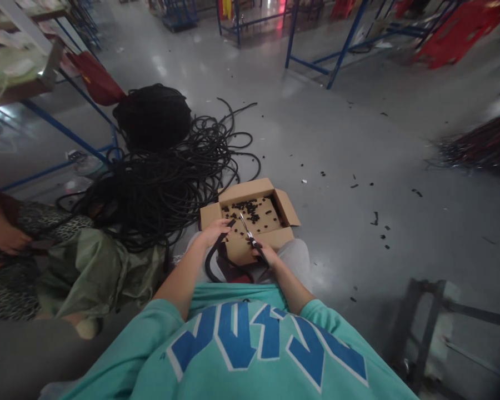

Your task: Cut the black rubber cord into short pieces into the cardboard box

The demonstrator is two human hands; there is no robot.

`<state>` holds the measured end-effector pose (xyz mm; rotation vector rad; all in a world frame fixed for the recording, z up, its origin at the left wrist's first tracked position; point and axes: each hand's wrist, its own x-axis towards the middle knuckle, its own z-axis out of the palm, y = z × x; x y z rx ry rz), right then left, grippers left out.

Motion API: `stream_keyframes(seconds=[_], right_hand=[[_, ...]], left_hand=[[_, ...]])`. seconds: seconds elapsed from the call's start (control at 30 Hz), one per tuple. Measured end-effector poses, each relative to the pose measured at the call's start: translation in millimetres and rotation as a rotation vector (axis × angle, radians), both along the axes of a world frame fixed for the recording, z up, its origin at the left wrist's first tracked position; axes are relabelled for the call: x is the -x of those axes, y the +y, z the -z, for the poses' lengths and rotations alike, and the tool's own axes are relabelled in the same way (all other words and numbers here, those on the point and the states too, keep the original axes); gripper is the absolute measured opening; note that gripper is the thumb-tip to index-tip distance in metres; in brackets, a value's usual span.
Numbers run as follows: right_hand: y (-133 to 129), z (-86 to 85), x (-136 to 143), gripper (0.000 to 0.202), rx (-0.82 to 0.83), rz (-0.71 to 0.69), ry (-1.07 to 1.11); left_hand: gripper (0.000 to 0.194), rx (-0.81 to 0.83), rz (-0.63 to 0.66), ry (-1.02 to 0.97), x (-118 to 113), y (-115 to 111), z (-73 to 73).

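Note:
My left hand (214, 229) grips the end of a black tube (211, 260) that loops down over my lap. My right hand (264, 254) holds scissors (247, 229), blades pointing up toward the tube's tip. Both hands sit over the near edge of an open cardboard box (290, 211) that holds several short black cut pieces (250, 209). The box rests on my knees and the floor in front of me.
A big tangled pile of black tubing (166, 178) lies left of the box, with a black bundle (152, 115) behind it. Another person's hand (4, 236) shows at far left. Cut bits dot the grey floor (358, 144). Blue rack frames (337, 53) stand at the back.

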<state>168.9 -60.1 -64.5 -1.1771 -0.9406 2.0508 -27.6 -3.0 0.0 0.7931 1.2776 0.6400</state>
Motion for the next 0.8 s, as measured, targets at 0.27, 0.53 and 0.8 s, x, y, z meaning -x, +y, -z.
stream_keyframes(seconds=[0.27, 0.53, 0.8], right_hand=[[-1, -4.0, -2, 0.061, -0.096, -0.107, -0.049], [-1, -2.0, -1, 0.062, -0.114, -0.121, -0.050], [-3, -2.3, 0, 0.061, -0.124, -0.066, -0.059]], left_hand=[[0.036, -0.033, 0.051, 0.002, -7, -11, 7.3], [0.033, -0.055, 0.067, 0.047, -12, -11, 12.0], [0.023, -0.027, 0.087, 0.053, -15, -15, 12.2]])
